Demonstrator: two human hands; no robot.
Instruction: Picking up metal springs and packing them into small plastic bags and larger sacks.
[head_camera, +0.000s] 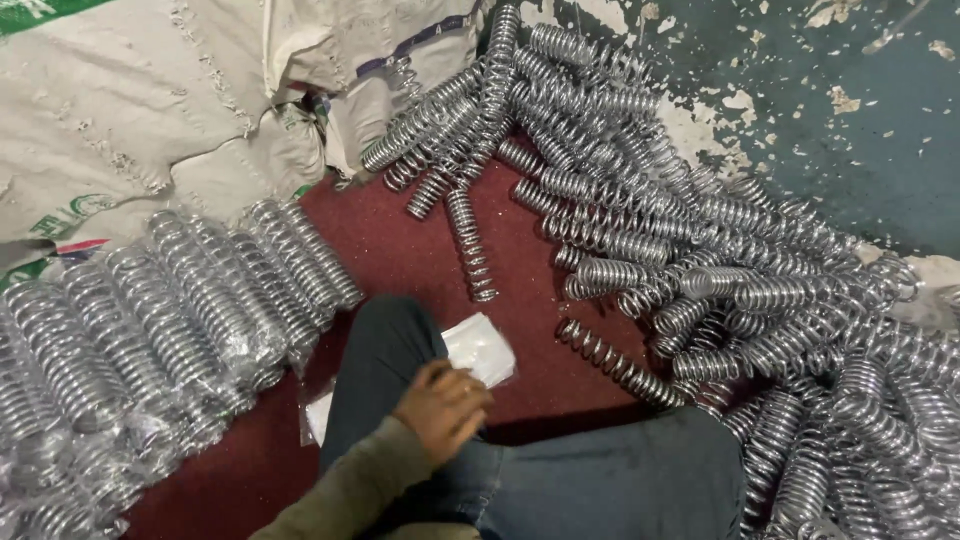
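One hand (442, 405) shows in the head view, coming from a grey-green sleeve (345, 495) at the lower left, so it is probably the left; the other hand is out of view. Its fingers are curled loosely together and rest on the edge of a stack of clear plastic bags (482, 347), pressing it against the person's knee (385, 345) in dark trousers. Whether the fingers actually pinch a bag or only lie on it is hard to tell from this angle.

The bags lie on a dark red mat (400, 250), partly hidden beneath the leg; another bit of the clear plastic (318, 415) pokes out on the leg's left side. To the left, rows of bagged springs (170, 320) lie side by side, glossy under their wrap. To the right and above, a big loose pile of bare metal coil springs (700, 250) sprawls against a peeling blue-green wall (860, 110). A single spring (618, 363) lies apart from the pile, just right of the bags. White woven sacks (140, 100) are heaped at the upper left.
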